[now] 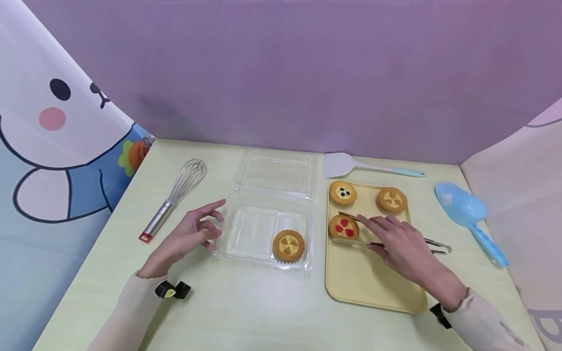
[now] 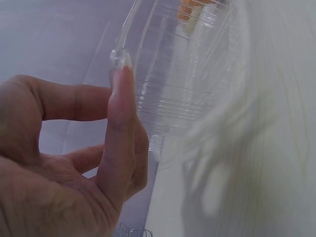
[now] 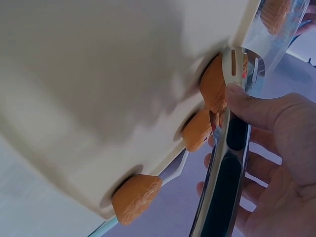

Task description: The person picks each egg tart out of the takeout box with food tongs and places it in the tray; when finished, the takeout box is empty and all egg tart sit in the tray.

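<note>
In the head view my right hand point(image 1: 406, 248) grips metal tongs point(image 3: 228, 177) with dark handle inlays. The tong tips stand on either side of a tart with red topping point(image 1: 344, 228), which rests on the yellow tray point(image 1: 369, 278). My left hand point(image 1: 189, 236), its fingers loosely bent, is at the left edge of a clear hinged plastic box point(image 1: 250, 226) with its lid laid back. In the left wrist view a fingertip point(image 2: 122, 81) touches the box's rim. One tart with pale wedges point(image 1: 288, 245) sits at the box's front right.
Also on the tray are a tart with dark dots point(image 1: 343, 193) and another wedge-topped tart point(image 1: 391, 200). Behind it lies a white spatula point(image 1: 338, 165). A blue scoop point(image 1: 465, 207) is at the right, a whisk point(image 1: 175, 197) at the left. A purple cloth wall point(image 1: 298, 83) backs the table.
</note>
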The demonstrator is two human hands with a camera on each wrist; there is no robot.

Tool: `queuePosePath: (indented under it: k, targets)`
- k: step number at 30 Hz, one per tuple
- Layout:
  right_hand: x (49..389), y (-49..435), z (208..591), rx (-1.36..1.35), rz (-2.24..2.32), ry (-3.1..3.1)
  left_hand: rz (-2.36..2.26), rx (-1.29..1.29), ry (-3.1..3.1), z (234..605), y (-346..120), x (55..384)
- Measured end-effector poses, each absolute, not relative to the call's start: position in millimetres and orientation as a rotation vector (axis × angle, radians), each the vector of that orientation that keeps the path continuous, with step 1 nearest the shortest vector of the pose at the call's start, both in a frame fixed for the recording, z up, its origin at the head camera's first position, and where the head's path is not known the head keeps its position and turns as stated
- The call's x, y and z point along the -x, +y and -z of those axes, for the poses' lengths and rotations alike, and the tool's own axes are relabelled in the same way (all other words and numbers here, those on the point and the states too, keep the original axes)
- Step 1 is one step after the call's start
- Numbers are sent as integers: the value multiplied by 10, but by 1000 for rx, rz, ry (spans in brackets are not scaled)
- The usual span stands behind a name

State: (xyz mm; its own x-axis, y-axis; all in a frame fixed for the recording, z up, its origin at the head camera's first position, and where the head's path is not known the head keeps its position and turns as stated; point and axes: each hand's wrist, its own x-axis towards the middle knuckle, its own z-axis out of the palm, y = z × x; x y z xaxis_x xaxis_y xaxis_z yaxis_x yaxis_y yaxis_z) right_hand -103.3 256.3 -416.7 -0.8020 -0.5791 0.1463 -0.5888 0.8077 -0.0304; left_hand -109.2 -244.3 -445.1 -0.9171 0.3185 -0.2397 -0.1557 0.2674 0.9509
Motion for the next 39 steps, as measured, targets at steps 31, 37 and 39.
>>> queuePosePath:
  k: [31, 37, 39]
  targets:
    - [984, 2591, 4096, -928, -87, -2857, -1701, -156, 2150, 4461, -2441, 1095]
    - [942, 2575, 3985, -943, -80, -2804, -1690, -154, 2141, 4468, -2449, 1092]
    - [934, 2563, 3941, -956, -86, -2779, -1696, -160, 2140, 4470, -2448, 1103]
